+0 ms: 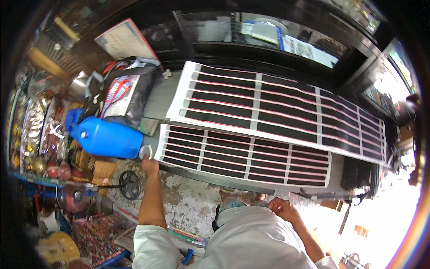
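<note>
At the left end of the counter my left hand (150, 166) reaches out, its fingers closed on the near edge of a small white round thing (145, 151) that looks like a roll or a cup. Just beyond it a blue plastic jerrycan (109, 138) lies on its side. My right hand (281, 208) is in front of my body, below the counter edge, with its fingers curled; anything inside them is hidden. Two long printed sheets with black panels and white and red lines lie on the counter, the far sheet (286, 107) overlapping the near sheet (246, 157).
A black bag (145, 92) with papers stands behind the jerrycan, next to a framed board (127, 40). Dark glass-fronted shelving (210, 31) runs along the back. To the lower left are a fan (77, 196), a black handwheel (130, 185) and hanging packets (33, 121).
</note>
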`<act>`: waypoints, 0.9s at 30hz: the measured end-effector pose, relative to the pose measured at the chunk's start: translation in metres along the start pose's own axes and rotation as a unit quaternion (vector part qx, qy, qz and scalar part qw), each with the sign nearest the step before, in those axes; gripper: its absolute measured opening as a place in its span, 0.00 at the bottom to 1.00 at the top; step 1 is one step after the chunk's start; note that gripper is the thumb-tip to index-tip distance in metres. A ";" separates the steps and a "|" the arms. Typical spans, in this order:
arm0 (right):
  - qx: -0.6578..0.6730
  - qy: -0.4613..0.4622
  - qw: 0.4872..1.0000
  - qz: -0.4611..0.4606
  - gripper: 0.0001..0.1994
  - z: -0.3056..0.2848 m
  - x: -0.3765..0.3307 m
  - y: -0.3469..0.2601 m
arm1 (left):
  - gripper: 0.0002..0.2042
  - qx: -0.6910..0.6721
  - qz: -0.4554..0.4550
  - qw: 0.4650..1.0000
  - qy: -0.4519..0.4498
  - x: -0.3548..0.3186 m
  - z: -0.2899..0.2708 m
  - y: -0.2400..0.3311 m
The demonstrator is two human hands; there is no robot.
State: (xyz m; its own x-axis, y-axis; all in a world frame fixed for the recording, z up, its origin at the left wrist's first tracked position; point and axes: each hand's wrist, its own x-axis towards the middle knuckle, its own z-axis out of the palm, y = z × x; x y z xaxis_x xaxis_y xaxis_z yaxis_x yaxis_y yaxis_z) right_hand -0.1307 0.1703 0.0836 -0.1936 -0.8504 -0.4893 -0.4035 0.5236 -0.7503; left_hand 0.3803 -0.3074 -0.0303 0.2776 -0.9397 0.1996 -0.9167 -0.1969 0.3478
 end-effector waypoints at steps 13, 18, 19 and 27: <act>0.065 0.075 0.991 -0.089 0.07 0.055 -0.035 0.016 | 0.13 -0.257 0.102 0.953 -0.127 -0.052 -0.041 0.033; 0.087 0.143 0.977 -0.134 0.18 0.017 -0.021 0.012 | 0.11 -0.470 0.088 0.678 -0.558 -0.256 -0.110 0.177; 0.138 0.128 0.979 -0.076 0.21 -0.006 -0.023 -0.016 | 0.10 -0.415 0.145 0.682 -0.585 -0.287 -0.138 0.218; 0.247 0.108 0.959 -0.088 0.29 -0.120 -0.032 -0.001 | 0.08 -0.396 0.255 0.619 -0.629 -0.420 -0.162 0.355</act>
State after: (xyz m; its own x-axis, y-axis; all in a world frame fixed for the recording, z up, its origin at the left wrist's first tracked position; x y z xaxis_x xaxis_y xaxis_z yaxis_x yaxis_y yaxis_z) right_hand -0.2312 0.1906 0.1527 -0.3632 -0.8909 -0.2728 0.0156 0.2869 -0.9578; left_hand -0.0156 0.0624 0.1576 -0.8895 -0.3955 -0.2289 -0.2262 -0.0542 0.9726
